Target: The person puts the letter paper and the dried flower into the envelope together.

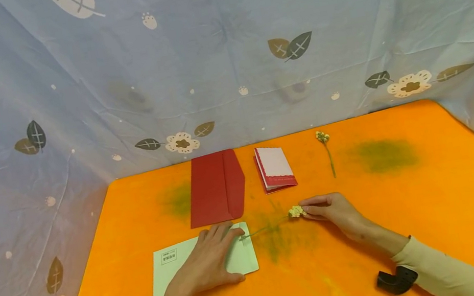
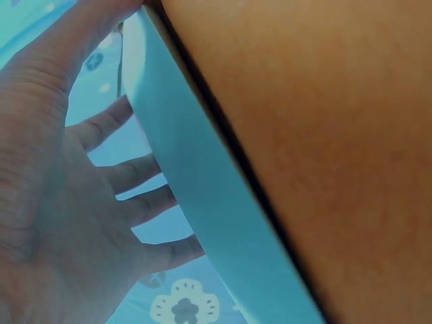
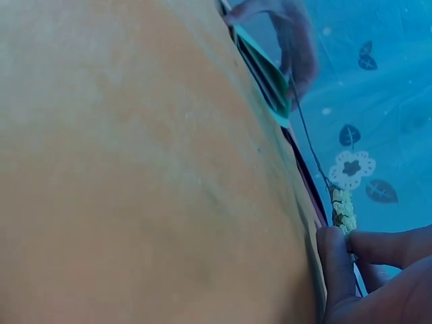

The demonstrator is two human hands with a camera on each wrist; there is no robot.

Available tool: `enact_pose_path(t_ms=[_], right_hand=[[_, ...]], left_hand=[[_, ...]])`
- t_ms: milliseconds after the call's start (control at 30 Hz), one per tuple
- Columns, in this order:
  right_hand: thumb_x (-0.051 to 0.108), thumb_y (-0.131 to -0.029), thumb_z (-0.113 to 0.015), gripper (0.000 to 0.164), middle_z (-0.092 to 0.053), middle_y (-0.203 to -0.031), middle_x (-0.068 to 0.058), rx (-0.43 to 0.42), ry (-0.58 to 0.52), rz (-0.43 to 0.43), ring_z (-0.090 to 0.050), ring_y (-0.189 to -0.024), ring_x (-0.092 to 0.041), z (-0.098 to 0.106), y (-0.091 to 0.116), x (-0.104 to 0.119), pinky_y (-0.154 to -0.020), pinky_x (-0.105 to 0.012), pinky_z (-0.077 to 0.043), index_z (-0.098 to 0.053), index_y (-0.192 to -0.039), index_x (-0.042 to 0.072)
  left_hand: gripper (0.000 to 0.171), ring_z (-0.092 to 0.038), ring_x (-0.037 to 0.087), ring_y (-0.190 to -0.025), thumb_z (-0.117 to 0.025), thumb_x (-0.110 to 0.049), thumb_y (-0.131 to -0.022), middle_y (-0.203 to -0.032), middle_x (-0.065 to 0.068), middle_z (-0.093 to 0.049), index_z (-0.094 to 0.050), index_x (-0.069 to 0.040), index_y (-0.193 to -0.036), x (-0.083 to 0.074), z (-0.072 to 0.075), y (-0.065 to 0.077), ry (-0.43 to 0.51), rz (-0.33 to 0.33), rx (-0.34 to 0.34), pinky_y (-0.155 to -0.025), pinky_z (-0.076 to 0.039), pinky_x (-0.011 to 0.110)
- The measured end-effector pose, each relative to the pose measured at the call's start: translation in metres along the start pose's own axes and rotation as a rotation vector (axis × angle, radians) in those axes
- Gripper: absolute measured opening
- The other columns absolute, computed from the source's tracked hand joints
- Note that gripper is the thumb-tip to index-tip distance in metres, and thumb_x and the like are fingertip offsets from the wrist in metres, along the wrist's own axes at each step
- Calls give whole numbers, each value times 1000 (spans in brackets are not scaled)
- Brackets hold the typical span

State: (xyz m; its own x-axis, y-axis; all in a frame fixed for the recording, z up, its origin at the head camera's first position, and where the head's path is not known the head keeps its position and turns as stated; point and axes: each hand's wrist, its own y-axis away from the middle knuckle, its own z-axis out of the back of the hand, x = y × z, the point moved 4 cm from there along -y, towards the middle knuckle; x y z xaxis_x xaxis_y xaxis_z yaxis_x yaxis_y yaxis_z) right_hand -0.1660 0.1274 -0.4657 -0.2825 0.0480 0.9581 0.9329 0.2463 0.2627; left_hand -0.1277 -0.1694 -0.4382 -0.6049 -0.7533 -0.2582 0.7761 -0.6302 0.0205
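Observation:
A pale green envelope (image 1: 171,275) lies flat at the front left, its open end facing right. My left hand (image 1: 211,263) spans that end, thumb on the near edge and fingers along the far edge. Seen from the right wrist, the envelope's mouth (image 3: 273,91) gapes between thumb and fingers. My right hand (image 1: 338,215) pinches a small yellow flower (image 1: 296,212) by its head between thumb and fingertips. The flower's thin stem (image 1: 268,227) points left, its tip overlapping the envelope's mouth near my left fingertips.
Behind the pale envelope lies a red envelope (image 1: 208,188) with its flap unfolded to the right. A folded red and white card (image 1: 276,167) is beside it. Another yellow flower (image 1: 328,151) lies farther right. The orange table (image 1: 453,217) meets a patterned blue curtain (image 1: 224,67).

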Motion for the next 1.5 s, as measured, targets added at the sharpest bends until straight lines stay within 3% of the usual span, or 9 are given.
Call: enact_pose_path(t_ms=[433,733,1133,1500], right_hand=[[-2,-97,-55,34,-62,-122,-26,1,27,6,-69,-95,-8,2,1,0,-88,-31,-53,-52,-126,-20],[-1,-95,-59,36,-67,-117,-19,36,-29,-21,-70,-92,-8,-12,-3,-4,-87,-30,-54,-54,-125,-20],[-6,-96,-54,37,-67,-110,-12,92,-115,-49,-70,-93,-11,-24,-5,-6,-89,-32,-53,-47,-128,-23],[-2,-96,-57,38,-63,-120,-21,148,-112,-33,-70,-97,-15,-41,-4,-10,-91,-33,-52,-49,-128,-22]], left_hand=[[83,-42,29,-127,-84,-53,-68,-145,11,-42,-47,-21,-134,0,0,0,5,-8,-7,-96,-37,51],[83,-42,29,-127,-84,-53,-68,-145,11,-43,-46,-21,-135,-1,-1,1,2,-3,-12,-96,-37,51],[83,-41,30,-128,-84,-54,-69,-146,11,-42,-46,-21,-135,-2,-1,0,11,4,-2,-98,-37,53],[84,-41,31,-128,-84,-53,-68,-146,12,-42,-47,-21,-136,-1,1,1,10,9,-9,-97,-37,53]])
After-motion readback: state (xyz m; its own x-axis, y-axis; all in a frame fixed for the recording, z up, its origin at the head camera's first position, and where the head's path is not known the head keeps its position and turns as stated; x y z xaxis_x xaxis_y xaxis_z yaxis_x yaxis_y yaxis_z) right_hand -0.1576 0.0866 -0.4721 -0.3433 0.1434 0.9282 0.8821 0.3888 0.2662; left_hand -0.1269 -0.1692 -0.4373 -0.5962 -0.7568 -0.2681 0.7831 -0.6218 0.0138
